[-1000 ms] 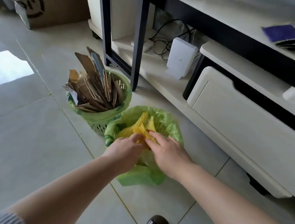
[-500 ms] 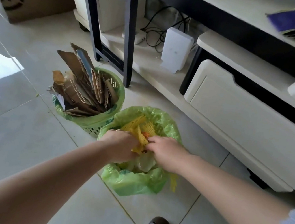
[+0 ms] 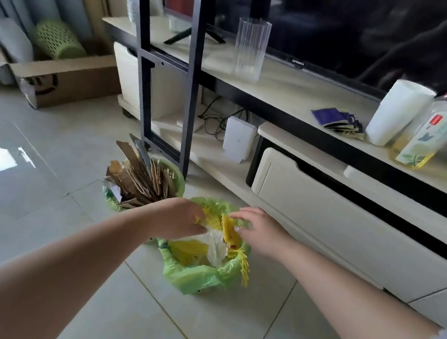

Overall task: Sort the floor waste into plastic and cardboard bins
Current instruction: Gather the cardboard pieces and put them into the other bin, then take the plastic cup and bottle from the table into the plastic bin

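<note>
Head view looks down at two bins on the tiled floor (image 3: 36, 229), both hands over the nearer one — a bin lined with a green bag (image 3: 195, 277). Left hand (image 3: 181, 216) has its fingers curled down onto yellow plastic netting (image 3: 211, 216) and a crumpled clear plastic bag (image 3: 216, 244) at the bin's mouth; whether it pinches them I cannot tell. Right hand (image 3: 258, 230) hovers just right of an upright piece of netting, fingers spread and relaxed, holding nothing. More netting hangs over the near rim. Just left and farther, touching the first — a green basket (image 3: 176, 182) packed with cardboard strips (image 3: 140, 180). Behind stands a TV cabinet (image 3: 325, 212) with a bottle (image 3: 435, 124)
</note>
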A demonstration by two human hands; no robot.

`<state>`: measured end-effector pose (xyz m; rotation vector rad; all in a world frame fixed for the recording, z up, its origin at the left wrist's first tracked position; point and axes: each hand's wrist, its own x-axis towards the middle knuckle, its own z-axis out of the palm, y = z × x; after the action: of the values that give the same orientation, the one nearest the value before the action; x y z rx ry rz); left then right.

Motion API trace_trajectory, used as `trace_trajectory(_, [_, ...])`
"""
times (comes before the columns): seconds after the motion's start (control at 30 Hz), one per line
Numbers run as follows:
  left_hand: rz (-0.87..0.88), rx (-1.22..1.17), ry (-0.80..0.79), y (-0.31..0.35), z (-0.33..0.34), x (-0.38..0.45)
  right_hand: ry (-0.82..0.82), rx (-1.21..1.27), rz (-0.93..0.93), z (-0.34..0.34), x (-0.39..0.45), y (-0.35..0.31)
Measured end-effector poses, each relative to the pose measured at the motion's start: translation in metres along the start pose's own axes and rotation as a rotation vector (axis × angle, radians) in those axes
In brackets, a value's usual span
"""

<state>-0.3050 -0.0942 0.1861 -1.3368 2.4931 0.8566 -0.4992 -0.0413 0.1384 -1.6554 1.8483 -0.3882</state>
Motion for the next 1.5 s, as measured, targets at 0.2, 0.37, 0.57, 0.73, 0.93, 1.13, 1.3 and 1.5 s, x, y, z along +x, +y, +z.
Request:
trace_trajectory(0.2, [-0.077, -0.324, 0.026, -0.015, 0.022, 0.053, 0.003, 0.209, 0.121, -0.001, 0.027, 0.03])
trace_trajectory(0.37, [-0.104, -0.508, 0.045, -0.008, 0.036, 0.141, 0.031, 0.398, 0.198, -0.001, 0.062, 0.072])
trace_trajectory(0.57, [-0.189, -0.668, -0.175, 0.058, 0.005, 0.149, 0.145, 0.668, 0.462, -0.063, 0.009, 0.071])
trace_trajectory(0.73, [-0.193, -0.638, -0.346, 0.163, -0.059, 0.096, 0.367, 0.9, 0.72, -0.159, -0.102, 0.031])
trace_trajectory(0.93, [-0.064, -0.573, -0.538, 0.307, -0.131, 0.004, 0.61, 1.027, 0.959, -0.247, -0.255, -0.025])
trace_trajectory(1.13, [0.044, -0.54, -0.682, 0.438, -0.152, -0.057, 0.881, 1.097, 1.049, -0.31, -0.374, -0.049])
trace_trajectory(1.3, [0.022, -0.561, -0.751, 0.532, -0.145, -0.077, 1.032, 1.126, 1.09, -0.363, -0.448, -0.032])
trace_trajectory(1.5, [-0.012, -0.636, -0.732, 0.615, -0.129, -0.065, 1.02, 1.116, 1.111, -0.419, -0.497, 0.02])
